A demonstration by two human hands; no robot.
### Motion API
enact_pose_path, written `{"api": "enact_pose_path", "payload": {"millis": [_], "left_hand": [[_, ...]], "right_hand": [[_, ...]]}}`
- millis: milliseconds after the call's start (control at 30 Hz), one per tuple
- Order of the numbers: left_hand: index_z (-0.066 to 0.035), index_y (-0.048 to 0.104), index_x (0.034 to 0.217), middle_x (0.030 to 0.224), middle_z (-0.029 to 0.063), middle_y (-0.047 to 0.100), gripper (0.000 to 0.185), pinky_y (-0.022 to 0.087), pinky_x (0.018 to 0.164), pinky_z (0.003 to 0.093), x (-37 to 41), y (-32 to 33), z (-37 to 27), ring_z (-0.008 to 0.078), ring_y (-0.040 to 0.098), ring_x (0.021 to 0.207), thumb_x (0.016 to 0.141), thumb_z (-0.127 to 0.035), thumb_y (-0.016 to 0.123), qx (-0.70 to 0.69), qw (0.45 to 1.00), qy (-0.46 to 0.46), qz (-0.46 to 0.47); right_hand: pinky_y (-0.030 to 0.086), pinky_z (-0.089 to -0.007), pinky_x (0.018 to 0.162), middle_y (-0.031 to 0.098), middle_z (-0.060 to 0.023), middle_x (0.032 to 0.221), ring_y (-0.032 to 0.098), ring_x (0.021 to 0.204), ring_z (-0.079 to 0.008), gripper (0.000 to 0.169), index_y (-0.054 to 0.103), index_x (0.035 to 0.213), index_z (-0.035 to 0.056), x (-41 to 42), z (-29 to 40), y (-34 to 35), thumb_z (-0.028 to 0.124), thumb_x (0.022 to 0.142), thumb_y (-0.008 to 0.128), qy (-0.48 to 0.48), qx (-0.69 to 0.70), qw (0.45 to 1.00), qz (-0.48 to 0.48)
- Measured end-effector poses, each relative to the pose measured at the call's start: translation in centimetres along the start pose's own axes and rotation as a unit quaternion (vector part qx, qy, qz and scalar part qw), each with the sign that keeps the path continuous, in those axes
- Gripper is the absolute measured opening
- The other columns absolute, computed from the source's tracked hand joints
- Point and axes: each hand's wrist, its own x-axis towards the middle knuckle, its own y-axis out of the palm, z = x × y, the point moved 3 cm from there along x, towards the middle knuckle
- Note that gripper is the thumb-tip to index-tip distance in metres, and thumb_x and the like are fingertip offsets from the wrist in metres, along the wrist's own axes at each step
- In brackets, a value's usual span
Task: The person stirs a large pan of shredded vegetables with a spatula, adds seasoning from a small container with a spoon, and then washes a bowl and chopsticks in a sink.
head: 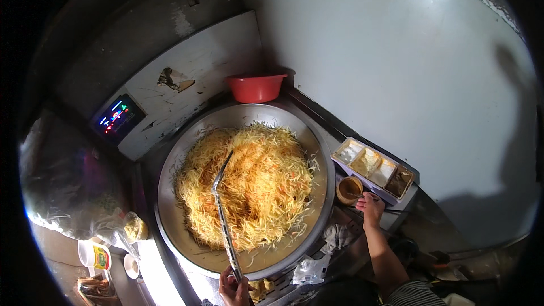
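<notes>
A wide metal bowl [316,153] holds a large heap of pale yellow shreds [272,170], with orange bits mixed in. Brownish-orange powder or sauce colours the middle of the heap. At the bowl's near rim, my left hand [233,287] grips a long-handled metal utensil [225,221]. Its bent head rests in the shreds, so its exact kind cannot be told. To the right of the bowl, my right hand [370,209] pinches a thin spoon handle [360,196] over a small jar of brown seasoning [349,189]. The spoon's bowl is not clearly visible.
Behind that jar stands a divided seasoning box [374,169] with white, yellowish and dark contents. A red plastic basin [256,88] sits beyond the bowl. Near the front lie a crumpled cloth [337,236] and a plastic bag [310,270]. A lit control panel [118,118] is at left.
</notes>
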Motion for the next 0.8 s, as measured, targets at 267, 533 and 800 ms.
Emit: {"api": "enact_pose_path", "payload": {"millis": [267, 533, 800], "left_hand": [[0.006, 0.036, 0.115, 0.071, 0.0046, 0.053, 0.043, 0.04, 0.048, 0.0203, 0.1, 0.5, -0.1, 0.0099, 0.049, 0.056, 0.077, -0.003, 0.055, -0.022, 0.999, -0.009, -0.023], [0.003, 0.039, 0.114, 0.072, 0.0047, 0.054, 0.041, 0.04, 0.048, 0.0202, 1.5, 0.1, -0.2, 0.009, 0.049, 0.056, 0.078, -0.005, 0.055, -0.004, 0.999, -0.034, -0.011], [0.002, 0.04, 0.113, 0.073, 0.0037, 0.053, 0.037, 0.04, 0.05, 0.0199, 4.4, -2.6, 0.9, 0.0083, 0.047, 0.056, 0.078, -0.003, 0.053, -0.04, 0.995, -0.052, -0.079]], "right_hand": [[0.05, -0.03, 0.053, 0.056, -0.0104, 0.069, 0.056, 0.056, -0.0176, 0.023, 0.056, 0.087, -0.0034, 0.7, 1.4, -2.5, 0.018, 0.081, 0.053, 0.047, 0.065, 0.996, -0.042], [0.048, -0.0268, 0.051, 0.057, -0.008, 0.068, 0.054, 0.055, -0.0145, 0.023, 0.057, 0.086, -0.0028, -1.1, 5.1, -1.3, 0.019, 0.079, 0.055, -0.017, 0.066, 0.997, 0.024], [0.049, -0.0277, 0.052, 0.057, -0.0076, 0.065, 0.055, 0.055, -0.0142, 0.021, 0.057, 0.087, -0.0008, -5.4, 0.1, 12.5, 0.019, 0.08, 0.055, 0.081, 0.01, 0.964, 0.252]]}}
